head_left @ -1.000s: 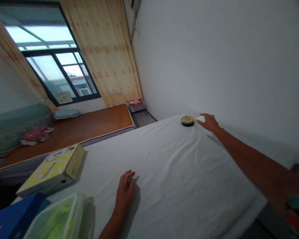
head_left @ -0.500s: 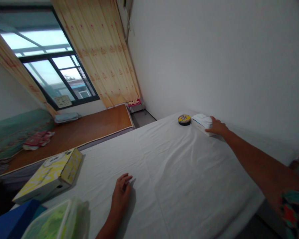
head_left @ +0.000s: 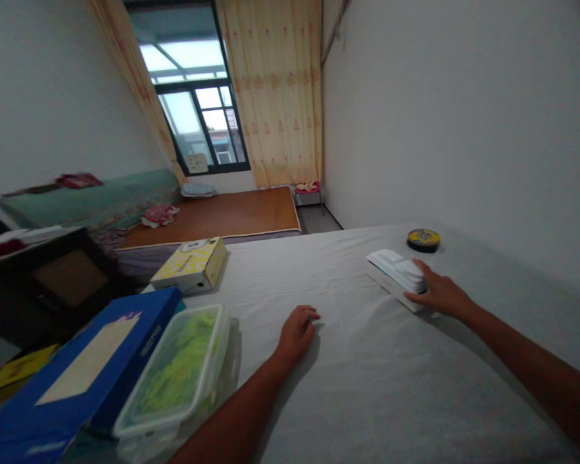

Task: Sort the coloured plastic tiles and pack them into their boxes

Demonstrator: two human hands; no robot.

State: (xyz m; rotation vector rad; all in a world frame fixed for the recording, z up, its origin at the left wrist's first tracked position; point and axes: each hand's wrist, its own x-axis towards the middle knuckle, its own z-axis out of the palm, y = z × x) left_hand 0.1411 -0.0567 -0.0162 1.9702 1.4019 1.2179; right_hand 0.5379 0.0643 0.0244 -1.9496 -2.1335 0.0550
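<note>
Head view, right hand (head_left: 442,293) gripping one end of this white box (head_left: 390,278), round yellow-topped tin (head_left: 423,240) near it, left hand (head_left: 297,332) kinda half-open over the white cloth (head_left: 352,393).

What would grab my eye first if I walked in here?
Probably the blue rectangular box at lower left, with a clear plastic tub of bright green material beside it. On the white cloth at right, the right hand grips a white oblong pack; a round, yellow-topped black container sits beyond, near the wall.
</note>
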